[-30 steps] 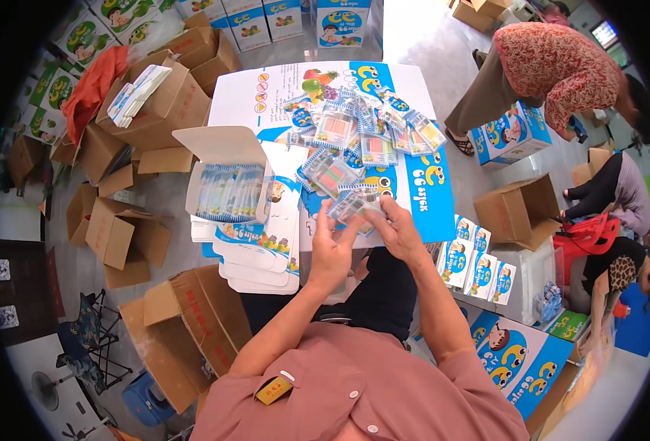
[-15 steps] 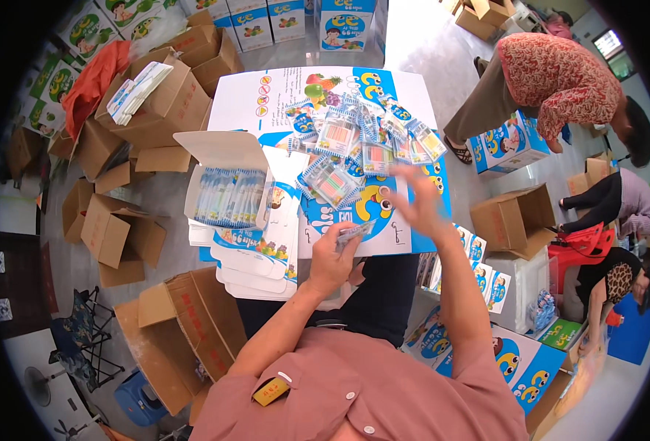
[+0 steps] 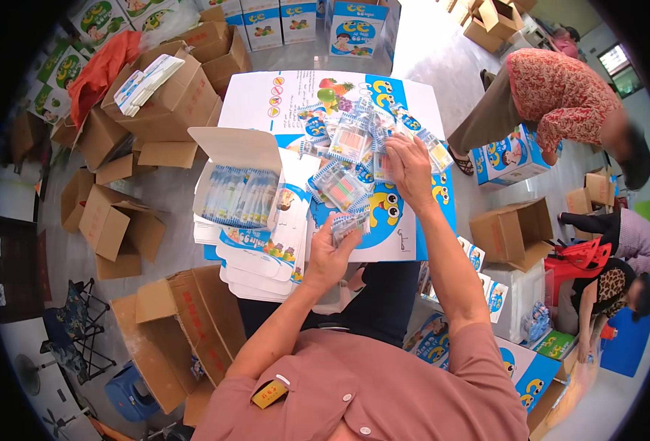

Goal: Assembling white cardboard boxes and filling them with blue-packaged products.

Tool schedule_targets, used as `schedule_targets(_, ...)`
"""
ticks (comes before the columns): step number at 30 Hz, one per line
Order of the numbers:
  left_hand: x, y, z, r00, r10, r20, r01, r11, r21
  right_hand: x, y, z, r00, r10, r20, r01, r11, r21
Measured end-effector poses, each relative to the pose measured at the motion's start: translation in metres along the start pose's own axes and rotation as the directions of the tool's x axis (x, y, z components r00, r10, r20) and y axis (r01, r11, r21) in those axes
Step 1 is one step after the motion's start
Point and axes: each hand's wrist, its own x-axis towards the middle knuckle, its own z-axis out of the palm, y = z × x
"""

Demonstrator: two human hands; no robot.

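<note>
My left hand (image 3: 330,253) is closed round a small clear packet (image 3: 349,226) with blue striped ends, near the table's front edge. Over the heap my right hand (image 3: 414,175) has its fingers bent down and pinched on another packet (image 3: 382,167), partly hidden under them. Loose packets (image 3: 351,140) with coloured sticks inside lie heaped on the table (image 3: 248,103), whose top is printed white and blue. To the left, an open white carton (image 3: 226,143) with its lid up holds a row of upright packets (image 3: 238,195). It rests on a stack of flat printed cartons (image 3: 266,268).
Opened brown boxes (image 3: 160,99) crowd the left side, and another brown box (image 3: 182,331) stands beside my left arm. On the right are an empty brown box (image 3: 512,231), printed cartons (image 3: 475,257) and a red chair (image 3: 578,261). Several people (image 3: 560,103) bend over work there.
My right hand has moved away from near the left hand, up and forward, and now closes on a packet in the heap. The left hand keeps its packet. The whole view has shifted slightly.
</note>
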Motion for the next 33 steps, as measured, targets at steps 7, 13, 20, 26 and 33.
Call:
schedule_targets(7,0.0,0.004,0.001,0.999,-0.029,-0.018,0.029,1.0,0.008,0.012,-0.025,-0.008,0.987,0.033,-0.159,-0.039,0.998,-0.039)
schedule_targets(13,-0.006,0.001,-0.003,0.997,-0.043,-0.058,0.042,0.999,-0.017,0.015,-0.01,0.019,0.98,-0.105,-0.168,0.087,0.99,-0.113)
schedule_targets(20,-0.004,0.018,0.003,0.999,0.0,-0.051,0.0,1.0,0.015,0.015,-0.044,-0.005,0.923,0.329,-0.201,-0.246,0.904,0.35)
schedule_targets(26,0.004,0.022,0.01,0.99,0.137,-0.016,-0.135,0.987,0.088,-0.009,-0.071,-0.031,0.816,0.577,-0.031,-0.406,0.61,0.681)
schedule_targets(33,0.007,0.009,0.004,0.937,0.321,0.137,-0.348,0.892,0.288,-0.041,-0.106,-0.022,0.81,0.479,0.339,-0.518,0.311,0.797)
